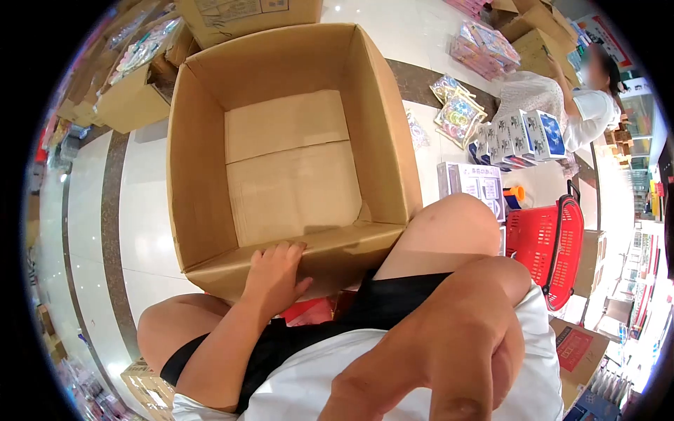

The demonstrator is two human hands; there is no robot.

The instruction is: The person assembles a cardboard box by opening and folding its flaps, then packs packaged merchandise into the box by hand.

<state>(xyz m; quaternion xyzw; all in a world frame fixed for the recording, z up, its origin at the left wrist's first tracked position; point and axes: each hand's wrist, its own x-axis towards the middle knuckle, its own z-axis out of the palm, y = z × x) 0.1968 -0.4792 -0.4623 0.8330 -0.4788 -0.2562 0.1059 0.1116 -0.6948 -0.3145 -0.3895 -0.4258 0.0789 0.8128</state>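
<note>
A large, deep cardboard box (291, 189) with its top open stands in front of me between my knees, and its inside is bare. My left hand (275, 277) grips the near rim, fingers over the edge and thumb on the outer side. Raised close to the camera, my right hand (435, 351) is bent at the wrist over my right thigh. Its thumb and forefinger are apart with nothing seen between them; the fingertips run partly out of the frame, and the other fingers are curled and partly hidden.
A red shopping basket (537, 245) and a white-purple carton (474, 186) stand right of my knee. Beyond are blue-white boxes (523, 137), plastic packets (460, 116) and a seated person (593, 116). Filled cartons (133, 98) line the left back; another box (246, 14) stands behind.
</note>
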